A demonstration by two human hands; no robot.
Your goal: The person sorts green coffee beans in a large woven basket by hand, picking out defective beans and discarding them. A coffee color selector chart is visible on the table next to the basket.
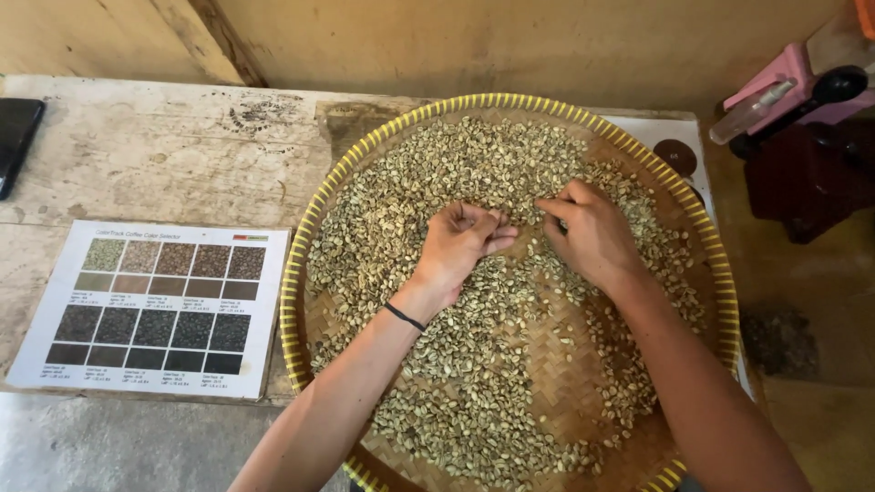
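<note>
A big round woven tray (pixel 583 364) with a yellow rim sits on the old wooden desk (pixel 164 155). Pale green coffee beans (pixel 456 173) lie spread all over the inside of the tray. Both hands are down in the middle of the tray, close to each other. The left hand (pixel 460 248) has its fingers curled in, with the fingertips pinched together just above the beans. The right hand (pixel 592 232) rests on the beans, its fingers bent and pinching at them too. I cannot tell if either hand has a bean. Left of the tray lies a paper colour chart (pixel 155 305). A black phone (pixel 16 137) lies far left of the tray.
</note>
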